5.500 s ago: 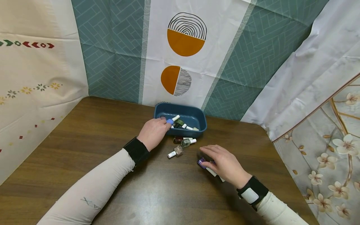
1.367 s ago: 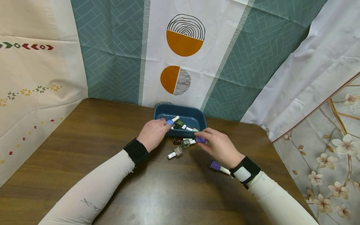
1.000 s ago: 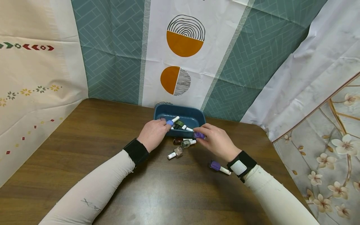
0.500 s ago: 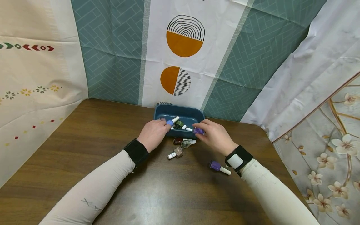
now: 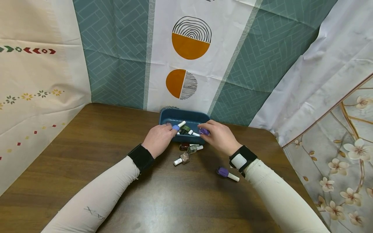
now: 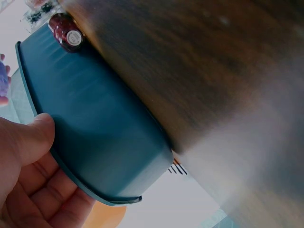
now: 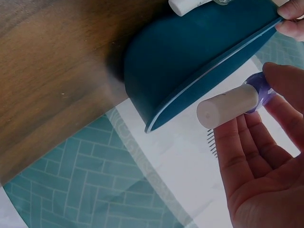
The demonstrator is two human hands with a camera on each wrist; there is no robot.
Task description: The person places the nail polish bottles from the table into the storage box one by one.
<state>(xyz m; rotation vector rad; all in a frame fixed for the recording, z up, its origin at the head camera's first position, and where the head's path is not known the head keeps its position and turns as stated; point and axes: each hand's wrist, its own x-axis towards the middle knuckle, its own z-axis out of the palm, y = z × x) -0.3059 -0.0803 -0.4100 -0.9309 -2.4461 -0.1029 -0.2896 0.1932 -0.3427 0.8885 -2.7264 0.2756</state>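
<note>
With its thumb outside the wall and fingers behind the rim, my left hand (image 5: 158, 137) grips the near-left edge of a dark blue plastic bin (image 6: 104, 118). My right hand (image 5: 220, 136) pinches a purple nail polish bottle (image 7: 260, 90) by its glass body, over the bin's right end. Its white cap (image 7: 228, 105) points away from the palm in the right wrist view. Inside the bin lie several bottles, among them a light blue one (image 5: 176, 127) close to my left fingers and a dark green one (image 5: 185, 128).
Before the bin lie a dark red bottle (image 5: 184, 146), a grey glitter bottle (image 5: 192, 149) and a beige glitter bottle (image 5: 185, 157). Another purple bottle (image 5: 223, 171) lies farther right on the wooden table (image 5: 140, 200). A patterned curtain (image 5: 122, 64) hangs right behind the bin.
My right hand has lifted one purple bottle from the table and carried it up and left to over the bin. The other purple bottle stays behind. My left hand keeps its place.
</note>
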